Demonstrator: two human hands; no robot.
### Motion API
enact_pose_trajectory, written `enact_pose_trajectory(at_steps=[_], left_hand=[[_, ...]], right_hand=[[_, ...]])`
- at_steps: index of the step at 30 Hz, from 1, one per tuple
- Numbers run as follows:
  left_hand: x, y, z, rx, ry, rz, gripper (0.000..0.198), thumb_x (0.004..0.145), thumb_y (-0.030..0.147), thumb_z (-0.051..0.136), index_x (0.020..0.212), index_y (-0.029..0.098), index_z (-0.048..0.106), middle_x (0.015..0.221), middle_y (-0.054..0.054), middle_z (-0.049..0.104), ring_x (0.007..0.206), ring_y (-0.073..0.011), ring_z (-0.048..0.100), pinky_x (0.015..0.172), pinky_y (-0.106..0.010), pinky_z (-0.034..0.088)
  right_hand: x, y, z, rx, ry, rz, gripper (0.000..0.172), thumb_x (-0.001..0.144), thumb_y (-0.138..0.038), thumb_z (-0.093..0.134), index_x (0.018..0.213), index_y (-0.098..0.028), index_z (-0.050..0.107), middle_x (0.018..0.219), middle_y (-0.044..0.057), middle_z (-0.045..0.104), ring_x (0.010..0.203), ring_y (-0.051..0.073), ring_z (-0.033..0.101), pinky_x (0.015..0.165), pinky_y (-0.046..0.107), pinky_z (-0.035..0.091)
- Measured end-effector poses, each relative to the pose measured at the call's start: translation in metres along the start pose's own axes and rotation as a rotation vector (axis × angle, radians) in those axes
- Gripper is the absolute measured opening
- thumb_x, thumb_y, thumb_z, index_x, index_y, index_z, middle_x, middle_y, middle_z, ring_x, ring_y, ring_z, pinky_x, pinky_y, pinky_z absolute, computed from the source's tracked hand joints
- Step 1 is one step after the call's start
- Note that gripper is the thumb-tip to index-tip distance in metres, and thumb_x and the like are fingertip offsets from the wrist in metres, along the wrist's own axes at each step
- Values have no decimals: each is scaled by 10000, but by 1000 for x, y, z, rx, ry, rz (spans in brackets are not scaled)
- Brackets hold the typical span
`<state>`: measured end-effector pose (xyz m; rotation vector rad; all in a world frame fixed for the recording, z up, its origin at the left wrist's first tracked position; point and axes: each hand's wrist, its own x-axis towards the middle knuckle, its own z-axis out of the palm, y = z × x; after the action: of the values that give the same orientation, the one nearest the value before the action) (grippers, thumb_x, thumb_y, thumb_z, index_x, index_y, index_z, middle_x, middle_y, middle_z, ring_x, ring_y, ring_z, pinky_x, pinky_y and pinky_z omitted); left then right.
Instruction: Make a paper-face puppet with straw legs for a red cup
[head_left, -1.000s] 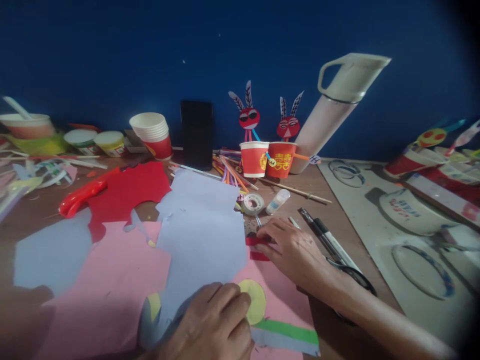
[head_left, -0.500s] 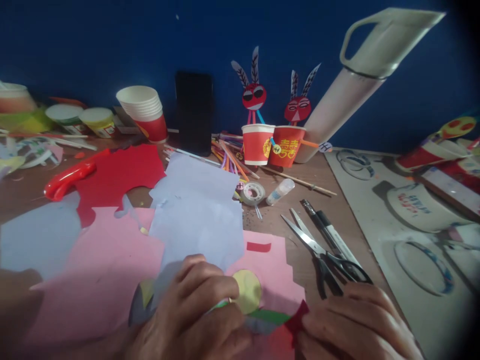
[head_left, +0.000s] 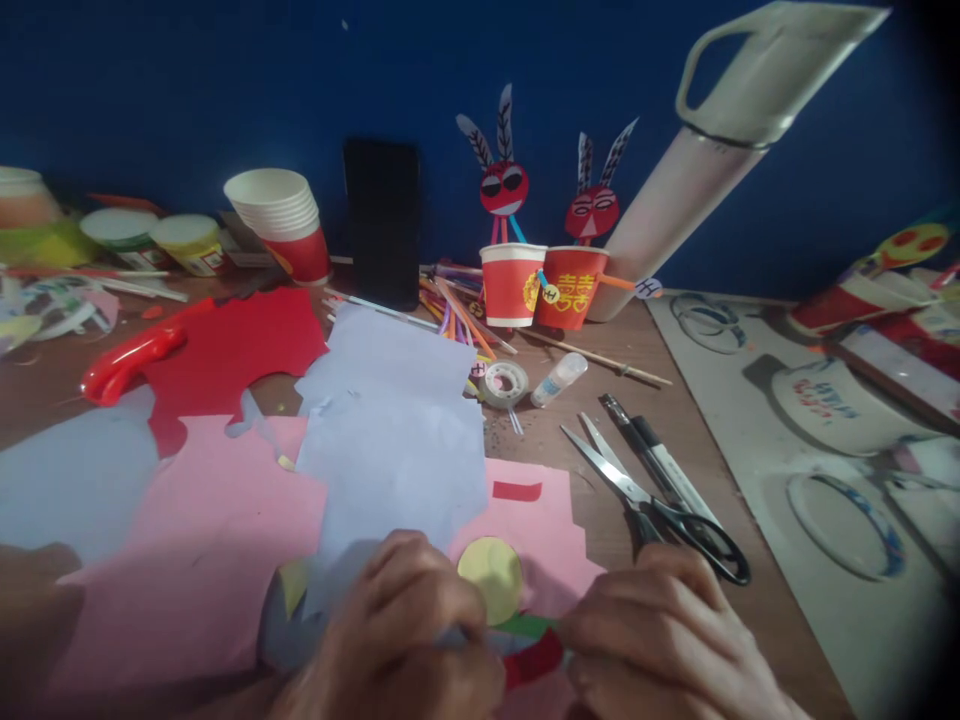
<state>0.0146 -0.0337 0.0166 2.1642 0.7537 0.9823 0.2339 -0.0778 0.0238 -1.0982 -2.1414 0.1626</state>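
A small red paper strip spans the gap between my two hands at the bottom middle. My left hand is closed, fingers curled, at the strip's left end. My right hand pinches the strip's right end. Just beyond them lies a pale yellow paper circle on pink paper, with a green paper piece partly hidden below it. Another red strip rests on the pink sheet. Black-handled scissors lie with blades apart beyond my right hand.
Light blue paper and cut red paper cover the left and middle. Behind stand two decorated red cups, a stack of paper cups, a black phone and a leaning white bottle. Tape and pens lie nearby.
My right hand has moved left, toward my left hand, bringing the red strip with it. The strip now reaches my left hand's fingers. The view has shifted slightly.
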Motion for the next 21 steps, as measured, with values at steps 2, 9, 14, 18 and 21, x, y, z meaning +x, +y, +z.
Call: enact_pose_trajectory(at_steps=[2, 9, 14, 18, 21], left_hand=[[6, -5, -2, -128, -59, -198, 158, 762, 60, 548, 736, 213, 578, 702, 17, 591, 631, -117, 511, 599, -251, 414], [29, -3, -8, -561, -193, -1211, 211, 686, 353, 594, 610, 164, 538, 486, 76, 335, 479, -70, 253, 456, -203, 188], [29, 0, -7, -612, -193, -1245, 228, 701, 377, 580, 644, 162, 529, 481, 78, 340, 483, -77, 245, 473, -225, 182], [27, 0, -3, -624, -210, -1219, 226, 726, 356, 580, 633, 159, 520, 497, 68, 377, 490, -78, 281, 483, -228, 204], [29, 5, 1, -608, -229, -1224, 209, 720, 339, 579, 635, 155, 527, 485, 70, 373, 481, -73, 269, 468, -227, 176]], right_hand=[[2, 5, -8, 46, -15, 103, 153, 818, -156, 526, 939, -241, 567, 753, 26, 708, 687, 183, 659, 647, 335, 468], [0, 20, -4, 155, -43, 283, 193, 812, -36, 507, 904, -197, 561, 808, 31, 658, 729, 162, 598, 684, 321, 435], [1, 20, 4, 224, -24, 311, 161, 829, -60, 539, 888, -189, 615, 806, 24, 660, 730, 151, 593, 680, 308, 423], [4, 16, 1, 284, 36, 316, 123, 824, -76, 575, 850, -179, 637, 784, 6, 680, 727, 132, 609, 695, 287, 424], [4, 11, 1, 326, 52, 329, 108, 818, -98, 605, 859, -191, 641, 795, -6, 698, 738, 130, 622, 713, 279, 423]])
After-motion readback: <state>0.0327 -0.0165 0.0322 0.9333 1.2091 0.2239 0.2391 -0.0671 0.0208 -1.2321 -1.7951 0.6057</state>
